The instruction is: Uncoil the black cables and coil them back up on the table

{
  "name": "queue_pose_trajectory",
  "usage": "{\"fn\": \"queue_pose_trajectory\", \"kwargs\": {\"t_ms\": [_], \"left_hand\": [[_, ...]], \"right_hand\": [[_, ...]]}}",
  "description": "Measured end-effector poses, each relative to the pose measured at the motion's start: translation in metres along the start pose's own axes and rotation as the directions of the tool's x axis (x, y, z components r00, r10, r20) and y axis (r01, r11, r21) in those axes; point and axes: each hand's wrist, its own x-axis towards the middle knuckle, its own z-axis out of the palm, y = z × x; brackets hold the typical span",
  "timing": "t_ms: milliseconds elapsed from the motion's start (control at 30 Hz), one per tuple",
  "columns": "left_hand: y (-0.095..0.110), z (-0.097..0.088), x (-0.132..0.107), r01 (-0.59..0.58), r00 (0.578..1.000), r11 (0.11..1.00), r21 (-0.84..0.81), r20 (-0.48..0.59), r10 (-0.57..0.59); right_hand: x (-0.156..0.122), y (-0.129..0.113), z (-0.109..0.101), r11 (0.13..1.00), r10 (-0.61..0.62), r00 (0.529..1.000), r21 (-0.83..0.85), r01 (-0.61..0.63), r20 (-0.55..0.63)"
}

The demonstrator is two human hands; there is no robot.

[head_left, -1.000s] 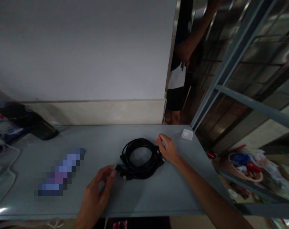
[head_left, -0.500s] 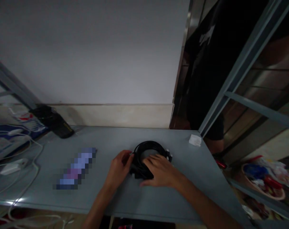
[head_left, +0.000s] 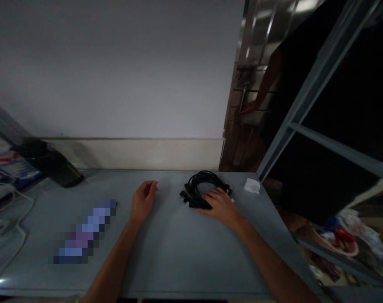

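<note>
Starting at the far left of the frame, white cords trail over the grey table below some packets, and a dark flat device leans at the wall's foot in the left middle. Right of that, a blurred-out strip lies slantwise on the table. Near the centre the left hand rests loosely on the bare tabletop, fingers gently curled and half open, holding nothing and apart from the cable. Just right of centre the right hand lies palm down with fingers spread flat on the near edge of the coiled black cable, pressing on it rather than gripping it; the coil lies on the table towards its far right corner. A small white square sits just beyond it by the metal shelf post. In the upper right another person's arm reaches to a door handle. Half a second earlier the left hand was touching the coil's left side; it has since come away leftwards, and the coil lies further back and to the right.
</note>
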Motion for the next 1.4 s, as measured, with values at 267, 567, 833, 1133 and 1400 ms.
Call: {"fn": "queue_pose_trajectory", "kwargs": {"t_ms": [267,567,833,1133,1400], "left_hand": [[0.0,-0.002,-0.003,-0.013,1.0,0.999,-0.04,0.01,0.013],[0.007,0.001,-0.006,-0.038,0.999,0.999,0.016,0.006,0.038],[0.012,-0.002,-0.015,-0.059,0.986,0.997,0.059,-0.151,0.067],[0.012,-0.009,-0.014,-0.036,0.959,0.996,-0.085,-0.283,0.01],[0.016,-0.006,-0.015,-0.031,0.966,0.995,-0.092,-0.258,0.007]], "right_hand": [[0.0,-0.004,-0.018,0.981,0.154,0.96,0.152,-0.12,-0.234],[0.002,0.0,-0.021,0.963,0.216,0.828,0.253,-0.093,-0.517],[-0.004,0.017,-0.032,0.964,0.238,0.721,0.247,-0.096,-0.651],[-0.008,0.038,-0.04,0.958,0.283,0.624,0.249,-0.143,-0.729],[-0.007,0.032,-0.035,0.962,0.254,0.673,0.251,-0.104,-0.694]]}}
